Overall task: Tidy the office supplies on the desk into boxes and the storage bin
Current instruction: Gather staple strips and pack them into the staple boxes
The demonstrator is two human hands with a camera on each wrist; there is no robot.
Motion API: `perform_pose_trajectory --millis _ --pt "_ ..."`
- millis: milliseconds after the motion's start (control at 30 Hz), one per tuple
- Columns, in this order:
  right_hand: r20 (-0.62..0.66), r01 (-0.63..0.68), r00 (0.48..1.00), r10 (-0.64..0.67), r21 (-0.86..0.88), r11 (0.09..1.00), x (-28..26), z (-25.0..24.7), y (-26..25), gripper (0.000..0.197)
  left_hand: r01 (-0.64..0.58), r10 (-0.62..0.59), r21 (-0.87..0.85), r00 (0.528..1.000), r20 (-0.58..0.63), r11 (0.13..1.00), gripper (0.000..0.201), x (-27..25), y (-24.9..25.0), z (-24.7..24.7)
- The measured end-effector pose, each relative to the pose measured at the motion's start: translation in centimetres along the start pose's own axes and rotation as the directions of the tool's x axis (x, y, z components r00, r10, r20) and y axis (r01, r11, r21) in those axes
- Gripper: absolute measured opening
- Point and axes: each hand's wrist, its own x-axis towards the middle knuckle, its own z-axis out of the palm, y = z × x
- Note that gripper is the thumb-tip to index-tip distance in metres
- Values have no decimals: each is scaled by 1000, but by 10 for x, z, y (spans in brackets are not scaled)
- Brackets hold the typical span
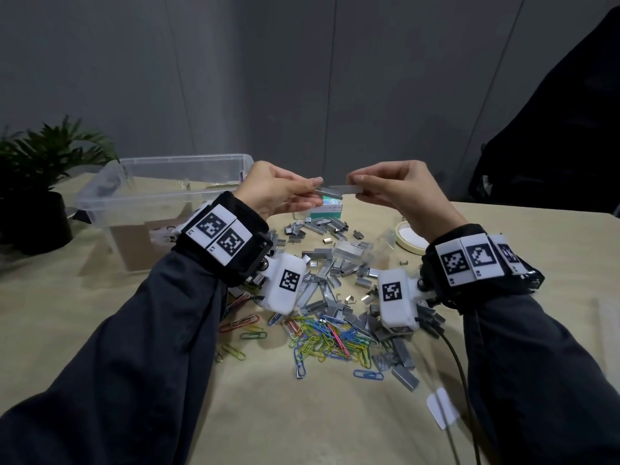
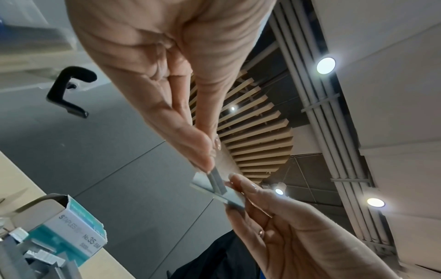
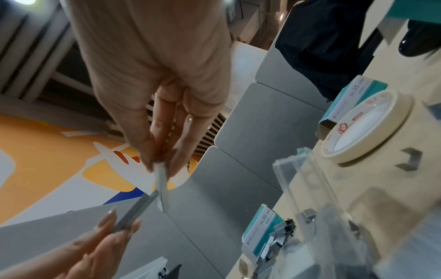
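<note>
Left hand [image 1: 278, 189] and right hand [image 1: 396, 189] each pinched a staple strip [image 1: 342, 191] above the counter [image 1: 302, 414], the two strips' long axes roughly level and their ends overlapping between the grips. The open staple box [image 1: 327, 209] lay just beyond and below. One clear storage bin [image 1: 134, 182] stood left; loose staples [image 1: 335, 270] and paper clips [image 1: 328, 340] were too many to count.
</note>
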Motion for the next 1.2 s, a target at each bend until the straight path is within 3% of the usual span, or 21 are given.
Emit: perform_pose_trajectory --millis 167,333,400,500,633,767,867,967,1200 --pt "32 7 999 -7 -7 1000 -2 2 4 11 -4 5 -25 1000 3 1000 11 0 0 0" --pt "-122 34 992 -17 141 989 2 -1 6 10 -14 14 -20 1000 6 1000 14 1 -1 -1" --pt "-89 -14 996 31 188 982 2 -4 5 10 -34 35 -29 999 7 999 14 1 -2 -1" --pt "-3 -103 995 104 103 989 1 -4 6 10 -80 81 -44 997 19 996 15 1 -4 4" --pt "-4 -90 996 90 29 996 0 0 6 11 -94 95 -43 995 23 995 14 1 -5 7" --pt "-70 -46 996 58 158 986 0 -6 1 10 -78 78 -23 997 0 997 18 1 -7 5" --pt "-13 -82 996 85 174 981 -2 -8 0 10 -82 82 -25 997 -8 996 18 1 -7 5" --pt "34 -144 989 142 73 987 -3 -2 1 8 -96 96 -36 995 1 995 17 -1 -8 9" --pt "45 -146 989 144 47 988 -4 1 0 19 -94 94 -60 996 -3 994 17 -1 -11 13"
